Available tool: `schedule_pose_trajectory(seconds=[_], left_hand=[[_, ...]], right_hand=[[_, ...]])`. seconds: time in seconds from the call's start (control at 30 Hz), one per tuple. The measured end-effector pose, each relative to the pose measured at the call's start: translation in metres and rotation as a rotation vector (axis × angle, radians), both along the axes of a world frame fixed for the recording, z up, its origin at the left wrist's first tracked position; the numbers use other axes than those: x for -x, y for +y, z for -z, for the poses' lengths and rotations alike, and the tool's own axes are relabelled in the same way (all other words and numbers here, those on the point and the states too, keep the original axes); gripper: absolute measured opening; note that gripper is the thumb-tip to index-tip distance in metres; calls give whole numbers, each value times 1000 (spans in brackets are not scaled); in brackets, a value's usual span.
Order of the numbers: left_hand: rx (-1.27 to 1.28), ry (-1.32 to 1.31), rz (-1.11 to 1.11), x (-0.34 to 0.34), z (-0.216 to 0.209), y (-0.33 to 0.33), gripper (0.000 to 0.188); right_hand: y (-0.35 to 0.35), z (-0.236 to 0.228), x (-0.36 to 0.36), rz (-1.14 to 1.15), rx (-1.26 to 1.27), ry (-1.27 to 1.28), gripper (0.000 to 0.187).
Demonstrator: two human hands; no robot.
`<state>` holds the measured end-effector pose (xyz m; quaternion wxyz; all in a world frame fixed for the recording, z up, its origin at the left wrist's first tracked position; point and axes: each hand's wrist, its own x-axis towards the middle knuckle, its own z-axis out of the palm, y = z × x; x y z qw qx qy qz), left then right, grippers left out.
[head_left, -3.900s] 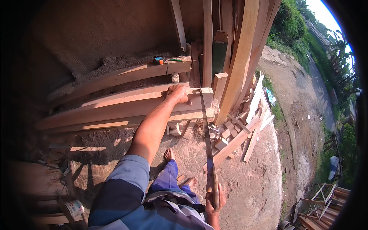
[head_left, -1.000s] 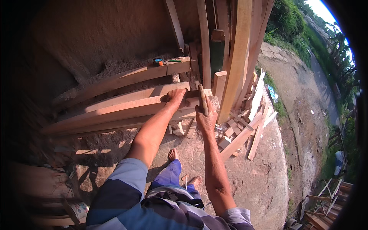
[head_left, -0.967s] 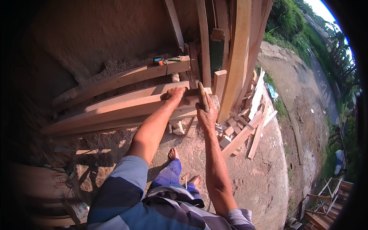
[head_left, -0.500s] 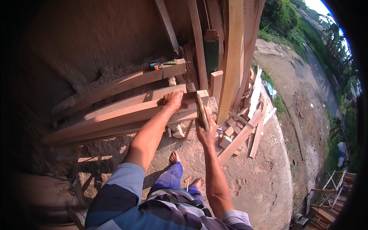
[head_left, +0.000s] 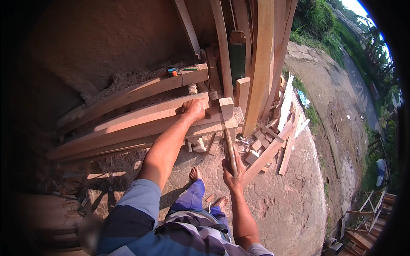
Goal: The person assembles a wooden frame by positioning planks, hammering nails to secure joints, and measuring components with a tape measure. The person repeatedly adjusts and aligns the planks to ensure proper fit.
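Observation:
My left hand (head_left: 194,109) is closed over the top of a long wooden beam (head_left: 145,125), close to its right end. My right hand (head_left: 234,174) grips the brown handle of a handsaw (head_left: 231,150), which is seen nearly edge-on. Its thin blade runs up from the handle and meets the beam near its end block (head_left: 226,107), to the right of my left hand. Most of the blade is hidden by this angle. Other beams lie alongside, and the beam behind carries a blue-and-orange tape measure (head_left: 171,72) and a green pencil (head_left: 190,69).
Tall planks (head_left: 259,64) lean upright beyond the beam ends. Offcuts and boards (head_left: 268,149) are heaped on the ground at the right. A mud-coloured wall (head_left: 111,47) stands behind the beams. My bare feet (head_left: 195,174) are on the cracked floor below.
My right hand has drawn the handsaw back toward me, down the view, and the end block now shows more fully. My left hand stays on the beam.

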<state>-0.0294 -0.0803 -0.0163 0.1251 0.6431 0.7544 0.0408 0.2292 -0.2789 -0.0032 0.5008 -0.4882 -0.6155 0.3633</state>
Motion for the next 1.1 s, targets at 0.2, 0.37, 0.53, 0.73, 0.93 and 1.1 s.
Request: schedule_pose_trajectory(seconds=[0.2, 0.37, 0.53, 0.73, 0.93, 1.1], left_hand=[[85, 5, 63, 5, 3, 12, 50], [120, -90, 125, 16, -10, 29, 70], [1, -20, 14, -3, -11, -2, 56], [74, -24, 29, -5, -19, -1, 29], [211, -85, 84, 12, -18, 29, 73], [-7, -49, 14, -2, -4, -1, 49]], right_hand=[[64, 9, 21, -65, 49, -15, 61], [-169, -3, -89, 49, 158, -200, 57], [-23, 5, -9, 11, 59, 41, 62], [91, 6, 36, -67, 28, -3, 61], [-173, -4, -86, 62, 111, -223, 59], [13, 18, 4, -15, -87, -64, 64]])
